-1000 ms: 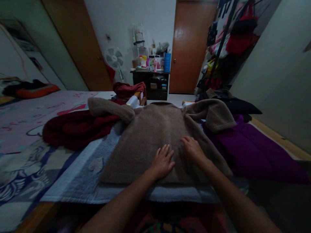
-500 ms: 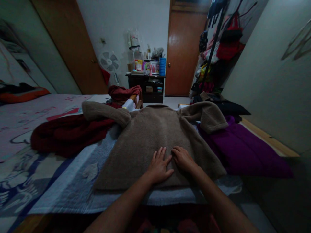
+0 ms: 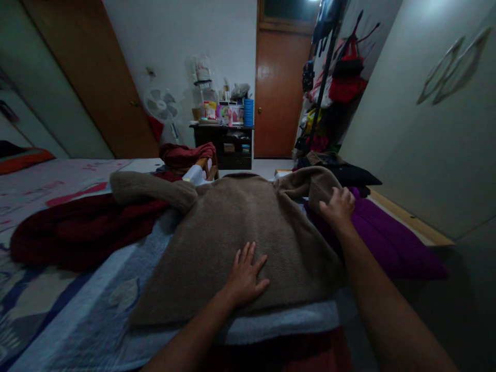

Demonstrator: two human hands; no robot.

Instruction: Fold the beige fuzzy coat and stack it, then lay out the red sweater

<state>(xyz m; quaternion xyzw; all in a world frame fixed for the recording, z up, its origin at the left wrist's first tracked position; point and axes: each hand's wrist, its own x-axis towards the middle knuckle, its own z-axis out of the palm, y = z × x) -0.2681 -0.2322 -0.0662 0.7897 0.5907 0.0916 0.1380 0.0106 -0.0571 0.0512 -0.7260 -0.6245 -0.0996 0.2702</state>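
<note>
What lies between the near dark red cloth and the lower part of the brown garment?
In the head view, pale blue cloth lies between the dark red cloth and the brown garment; higher up, the garment's sleeve bridges that gap.

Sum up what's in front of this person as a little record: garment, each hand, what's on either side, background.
Garment: brown long-sleeved top, spread over a pale blue cloth
Left hand: fingers spread on the top's body
Right hand: at the right sleeve's end; grip unclear
Left side: dark red cloth, partly under a sleeve
Right side: purple cloth
Background: white fan, closed brown door
</note>
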